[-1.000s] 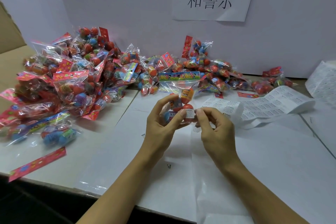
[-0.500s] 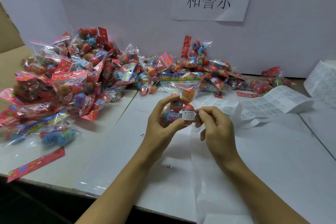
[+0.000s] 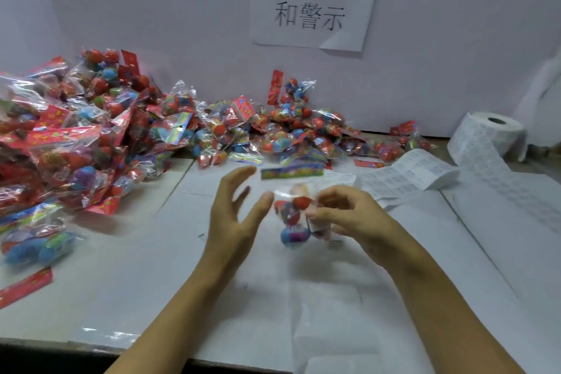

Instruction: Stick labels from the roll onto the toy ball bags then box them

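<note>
The right hand (image 3: 343, 215) pinched one bag (image 3: 293, 218) of toy balls above the table (image 3: 151, 267), a white label (image 3: 317, 225) seemingly stuck on it by the thumb, though blur made that uncertain. The left hand (image 3: 233, 215) was spread open beside the bag, holding nothing. This bag looked labelled and due for boxing; no box was in view. A large pile (image 3: 121, 136) of bags lay behind, mostly unlabelled as far as could be told, so the roll (image 3: 488, 133) had plenty left to do

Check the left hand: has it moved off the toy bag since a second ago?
Yes. The left hand has let go and drawn left, toward the bag pile; the right hand holds the bag.
</note>
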Demonstrator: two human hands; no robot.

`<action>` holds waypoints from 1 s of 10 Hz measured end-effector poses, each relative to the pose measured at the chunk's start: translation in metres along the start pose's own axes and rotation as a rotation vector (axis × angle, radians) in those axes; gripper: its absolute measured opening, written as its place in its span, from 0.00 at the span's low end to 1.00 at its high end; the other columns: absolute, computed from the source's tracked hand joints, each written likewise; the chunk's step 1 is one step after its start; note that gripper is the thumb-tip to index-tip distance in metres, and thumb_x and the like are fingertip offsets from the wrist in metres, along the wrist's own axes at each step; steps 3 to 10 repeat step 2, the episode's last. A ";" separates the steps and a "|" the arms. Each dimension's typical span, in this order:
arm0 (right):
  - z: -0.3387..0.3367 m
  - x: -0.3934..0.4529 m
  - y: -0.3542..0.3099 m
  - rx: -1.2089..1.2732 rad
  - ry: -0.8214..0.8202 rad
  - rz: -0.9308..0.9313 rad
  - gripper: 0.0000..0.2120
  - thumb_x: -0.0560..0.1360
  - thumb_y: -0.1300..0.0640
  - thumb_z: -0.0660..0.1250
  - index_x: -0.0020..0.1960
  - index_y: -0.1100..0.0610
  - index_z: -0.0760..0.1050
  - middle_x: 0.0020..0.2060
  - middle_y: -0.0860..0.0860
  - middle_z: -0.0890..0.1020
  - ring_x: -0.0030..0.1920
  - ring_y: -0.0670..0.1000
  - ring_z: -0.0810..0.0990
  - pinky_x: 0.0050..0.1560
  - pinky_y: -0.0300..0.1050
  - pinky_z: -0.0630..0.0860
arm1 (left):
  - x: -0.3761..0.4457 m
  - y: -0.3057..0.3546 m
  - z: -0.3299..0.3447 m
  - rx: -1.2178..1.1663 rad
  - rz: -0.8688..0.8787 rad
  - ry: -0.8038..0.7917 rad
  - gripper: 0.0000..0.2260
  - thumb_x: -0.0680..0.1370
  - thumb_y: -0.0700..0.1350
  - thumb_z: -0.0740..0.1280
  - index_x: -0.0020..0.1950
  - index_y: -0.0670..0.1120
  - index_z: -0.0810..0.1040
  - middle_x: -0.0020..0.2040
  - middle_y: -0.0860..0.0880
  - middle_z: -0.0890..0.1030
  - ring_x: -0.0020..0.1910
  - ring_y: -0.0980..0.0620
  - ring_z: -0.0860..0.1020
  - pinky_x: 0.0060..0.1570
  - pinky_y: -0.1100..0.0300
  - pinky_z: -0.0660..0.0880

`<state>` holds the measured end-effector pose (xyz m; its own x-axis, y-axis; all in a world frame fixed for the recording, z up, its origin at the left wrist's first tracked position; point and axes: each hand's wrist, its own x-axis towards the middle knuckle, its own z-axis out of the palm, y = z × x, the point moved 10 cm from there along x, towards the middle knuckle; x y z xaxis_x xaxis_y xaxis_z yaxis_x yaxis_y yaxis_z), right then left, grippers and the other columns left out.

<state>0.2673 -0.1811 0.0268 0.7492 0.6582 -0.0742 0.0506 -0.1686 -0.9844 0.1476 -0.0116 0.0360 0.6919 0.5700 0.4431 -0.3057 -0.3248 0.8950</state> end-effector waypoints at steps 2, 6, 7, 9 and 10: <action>-0.053 -0.062 0.042 -0.099 -0.059 0.138 0.12 0.71 0.61 0.79 0.52 0.58 0.82 0.43 0.53 0.85 0.45 0.51 0.85 0.48 0.50 0.81 | -0.043 0.044 0.076 0.182 0.457 -0.494 0.15 0.78 0.52 0.71 0.62 0.47 0.83 0.64 0.54 0.82 0.68 0.53 0.78 0.66 0.50 0.76; -0.053 -0.062 0.042 -0.099 -0.059 0.138 0.12 0.71 0.61 0.79 0.52 0.58 0.82 0.43 0.53 0.85 0.45 0.51 0.85 0.48 0.50 0.81 | -0.043 0.044 0.076 0.182 0.457 -0.494 0.15 0.78 0.52 0.71 0.62 0.47 0.83 0.64 0.54 0.82 0.68 0.53 0.78 0.66 0.50 0.76; -0.053 -0.062 0.042 -0.099 -0.059 0.138 0.12 0.71 0.61 0.79 0.52 0.58 0.82 0.43 0.53 0.85 0.45 0.51 0.85 0.48 0.50 0.81 | -0.043 0.044 0.076 0.182 0.457 -0.494 0.15 0.78 0.52 0.71 0.62 0.47 0.83 0.64 0.54 0.82 0.68 0.53 0.78 0.66 0.50 0.76; -0.053 -0.062 0.042 -0.099 -0.059 0.138 0.12 0.71 0.61 0.79 0.52 0.58 0.82 0.43 0.53 0.85 0.45 0.51 0.85 0.48 0.50 0.81 | -0.043 0.044 0.076 0.182 0.457 -0.494 0.15 0.78 0.52 0.71 0.62 0.47 0.83 0.64 0.54 0.82 0.68 0.53 0.78 0.66 0.50 0.76; -0.053 -0.062 0.042 -0.099 -0.059 0.138 0.12 0.71 0.61 0.79 0.52 0.58 0.82 0.43 0.53 0.85 0.45 0.51 0.85 0.48 0.50 0.81 | -0.043 0.044 0.076 0.182 0.457 -0.494 0.15 0.78 0.52 0.71 0.62 0.47 0.83 0.64 0.54 0.82 0.68 0.53 0.78 0.66 0.50 0.76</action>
